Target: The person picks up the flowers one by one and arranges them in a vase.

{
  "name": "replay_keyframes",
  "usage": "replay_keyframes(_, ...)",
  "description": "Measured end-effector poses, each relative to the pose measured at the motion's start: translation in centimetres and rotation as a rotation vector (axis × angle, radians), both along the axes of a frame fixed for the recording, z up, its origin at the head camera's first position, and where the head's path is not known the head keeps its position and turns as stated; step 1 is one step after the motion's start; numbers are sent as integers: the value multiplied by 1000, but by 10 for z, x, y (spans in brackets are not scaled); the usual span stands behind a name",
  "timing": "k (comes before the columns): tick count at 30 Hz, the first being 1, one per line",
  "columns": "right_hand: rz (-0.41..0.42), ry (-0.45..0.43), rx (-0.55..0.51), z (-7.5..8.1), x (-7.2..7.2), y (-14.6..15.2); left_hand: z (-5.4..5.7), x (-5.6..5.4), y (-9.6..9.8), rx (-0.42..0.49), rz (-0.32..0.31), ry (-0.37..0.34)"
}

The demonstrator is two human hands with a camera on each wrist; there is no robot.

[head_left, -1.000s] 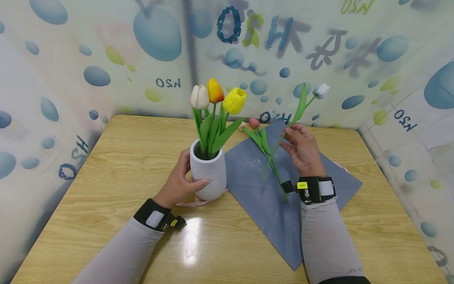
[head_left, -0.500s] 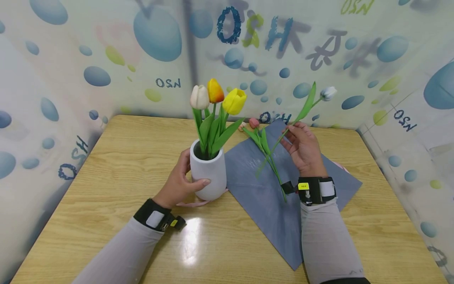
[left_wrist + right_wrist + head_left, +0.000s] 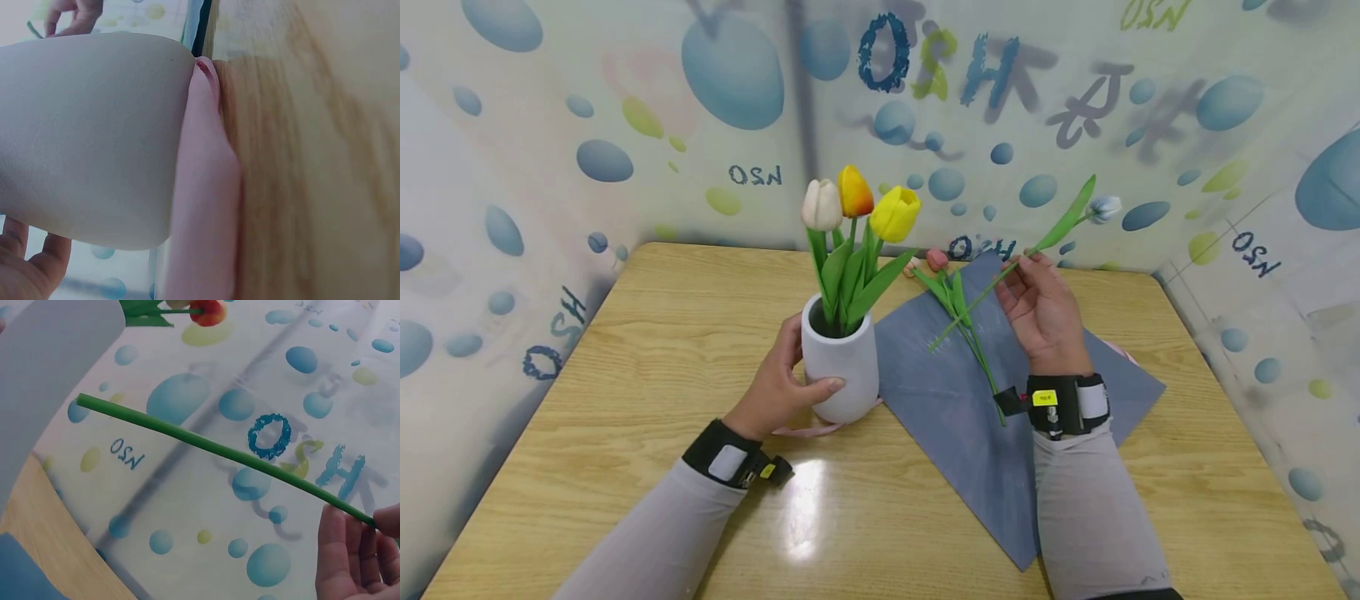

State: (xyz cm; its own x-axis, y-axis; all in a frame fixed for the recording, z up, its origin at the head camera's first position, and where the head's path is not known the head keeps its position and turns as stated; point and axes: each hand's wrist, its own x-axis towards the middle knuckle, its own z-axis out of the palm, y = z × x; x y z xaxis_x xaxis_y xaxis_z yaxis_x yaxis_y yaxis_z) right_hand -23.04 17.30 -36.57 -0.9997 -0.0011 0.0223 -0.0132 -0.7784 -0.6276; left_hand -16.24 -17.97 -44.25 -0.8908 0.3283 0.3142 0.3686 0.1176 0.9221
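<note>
Our left hand (image 3: 778, 385) grips the vase (image 3: 841, 360) of three tulips, our right hand (image 3: 1041, 312) pinches a fourth stem (image 3: 992, 286) at two o'clock, uninserted.

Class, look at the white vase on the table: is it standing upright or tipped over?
Upright. The vase stands on its base on the table, mouth upward, tulips rising from it, left hand gripping its side.

white vase (image 3: 87, 137) fills view | pink ribbon (image 3: 203, 187) beside | wooden table (image 3: 312, 156)
</note>
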Motion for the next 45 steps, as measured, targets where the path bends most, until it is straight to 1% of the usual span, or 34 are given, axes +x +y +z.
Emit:
replay_keyframes(6, 3, 23, -45, 9, 6, -10, 0, 0, -1, 0, 0, -1)
replay_keyframes(9, 8, 42, -89, 13, 10, -14, -1, 0, -1, -1, 0, -4)
replay_keyframes(16, -11, 75, -123, 23, 20, -22, -1, 0, 0, 4, -3, -19)
replay_keyframes(19, -12, 87, -144, 26, 24, -26, 0, 0, 0, 4, -6, -15)
replay_keyframes(23, -36, 94, -171, 29, 28, -35, 0, 0, 1, 3, -5, -11)
replay_keyframes(33, -122, 128, -62, 38, 35, -65, -1, 0, 0, -6, 2, -9)
replay_keyframes(40, -185, 181, 18, 40, 39, -74, -1, 0, 0, -6, 5, -22)
replay_keyframes(45, -230, 229, 133, 42, 42, -78, 0, 0, 0, -2, 1, -22)
